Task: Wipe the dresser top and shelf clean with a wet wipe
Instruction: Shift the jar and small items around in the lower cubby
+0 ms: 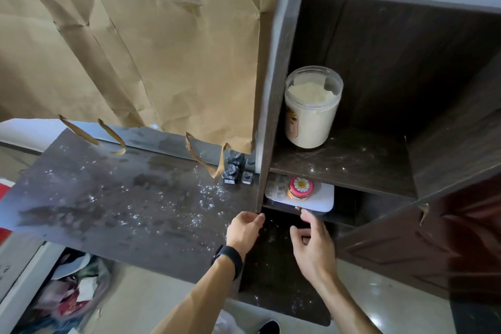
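The dresser top point(122, 198), dark and scattered with white powder specks and smears, fills the frame from nine o'clock to the centre. At its three o'clock edge stands the open cabinet, whose upper shelf point(366, 165) is also dusted with white. On that shelf, at its ten o'clock corner, a clear jar of pale powder point(311, 116) stands upright. On the level below, a white tray point(324, 199) carries a small red-lidded jar point(300, 187) with a daisy on top. Two small dark bottles point(233, 173) stand on the dresser top against the cabinet's side panel, under crumpled brown paper point(162, 35) hanging at twelve o'clock.

The left hand point(245, 228), with a black wristband point(229, 259) on its wrist, has its fingers loosely curled by the foot of the side panel; I cannot tell whether they hold anything. The right hand point(311, 241), at its three o'clock, is relaxed and spread, a fingertip reaching up to the front edge of the tray's level. The cabinet door point(406, 238) stands open at four o'clock.
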`<action>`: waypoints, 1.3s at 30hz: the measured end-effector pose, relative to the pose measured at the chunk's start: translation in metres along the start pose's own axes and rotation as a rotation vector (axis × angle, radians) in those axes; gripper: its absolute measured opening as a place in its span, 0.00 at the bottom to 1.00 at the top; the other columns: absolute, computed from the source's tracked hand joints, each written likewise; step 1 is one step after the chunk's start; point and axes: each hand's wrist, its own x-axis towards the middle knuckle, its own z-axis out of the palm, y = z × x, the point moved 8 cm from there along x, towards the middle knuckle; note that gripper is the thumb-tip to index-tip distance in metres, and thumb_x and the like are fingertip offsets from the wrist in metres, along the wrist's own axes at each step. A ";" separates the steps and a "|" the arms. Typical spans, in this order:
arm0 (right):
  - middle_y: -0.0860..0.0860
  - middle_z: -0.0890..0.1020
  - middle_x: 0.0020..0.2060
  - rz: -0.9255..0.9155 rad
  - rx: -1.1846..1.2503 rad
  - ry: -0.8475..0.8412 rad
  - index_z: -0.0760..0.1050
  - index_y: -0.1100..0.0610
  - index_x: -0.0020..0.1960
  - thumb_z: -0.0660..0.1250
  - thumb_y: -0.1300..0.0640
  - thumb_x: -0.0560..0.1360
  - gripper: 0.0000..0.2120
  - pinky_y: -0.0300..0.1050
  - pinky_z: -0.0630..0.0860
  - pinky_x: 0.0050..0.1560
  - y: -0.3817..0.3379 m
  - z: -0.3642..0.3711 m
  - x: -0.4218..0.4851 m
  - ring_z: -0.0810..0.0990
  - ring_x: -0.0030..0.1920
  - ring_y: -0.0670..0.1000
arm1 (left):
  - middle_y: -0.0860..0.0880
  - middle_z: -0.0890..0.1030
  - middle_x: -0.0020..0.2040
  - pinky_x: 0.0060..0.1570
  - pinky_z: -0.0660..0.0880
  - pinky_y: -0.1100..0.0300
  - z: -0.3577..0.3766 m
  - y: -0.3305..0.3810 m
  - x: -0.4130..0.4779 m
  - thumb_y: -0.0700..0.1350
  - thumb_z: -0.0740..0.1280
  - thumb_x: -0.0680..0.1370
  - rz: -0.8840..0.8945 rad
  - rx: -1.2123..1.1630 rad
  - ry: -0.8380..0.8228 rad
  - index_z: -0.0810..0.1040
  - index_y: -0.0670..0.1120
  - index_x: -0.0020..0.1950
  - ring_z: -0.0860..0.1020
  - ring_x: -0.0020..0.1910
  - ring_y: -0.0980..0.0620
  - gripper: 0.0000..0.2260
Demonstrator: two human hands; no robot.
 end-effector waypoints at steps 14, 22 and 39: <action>0.50 0.55 0.80 0.203 -0.038 -0.304 0.50 0.54 0.80 0.58 0.62 0.81 0.31 0.44 0.59 0.76 -0.054 0.184 0.050 0.57 0.78 0.49 | 0.43 0.72 0.65 0.65 0.69 0.51 -0.071 0.035 0.151 0.52 0.72 0.73 0.238 0.427 0.066 0.69 0.45 0.69 0.70 0.66 0.42 0.28; 0.57 0.58 0.78 0.376 -0.028 -0.165 0.48 0.58 0.80 0.59 0.68 0.77 0.35 0.55 0.65 0.73 -0.040 0.202 0.093 0.65 0.75 0.57 | 0.45 0.74 0.59 0.55 0.73 0.49 -0.073 0.047 0.171 0.59 0.72 0.70 0.274 0.625 0.126 0.71 0.43 0.61 0.72 0.61 0.44 0.28; 0.65 0.73 0.60 0.404 -0.479 -0.104 0.68 0.64 0.62 0.60 0.47 0.80 0.21 0.57 0.75 0.53 -0.055 0.212 0.124 0.77 0.57 0.67 | 0.55 0.80 0.57 0.55 0.75 0.55 -0.247 -0.027 0.081 0.68 0.68 0.65 0.187 0.578 0.231 0.75 0.56 0.60 0.76 0.58 0.51 0.28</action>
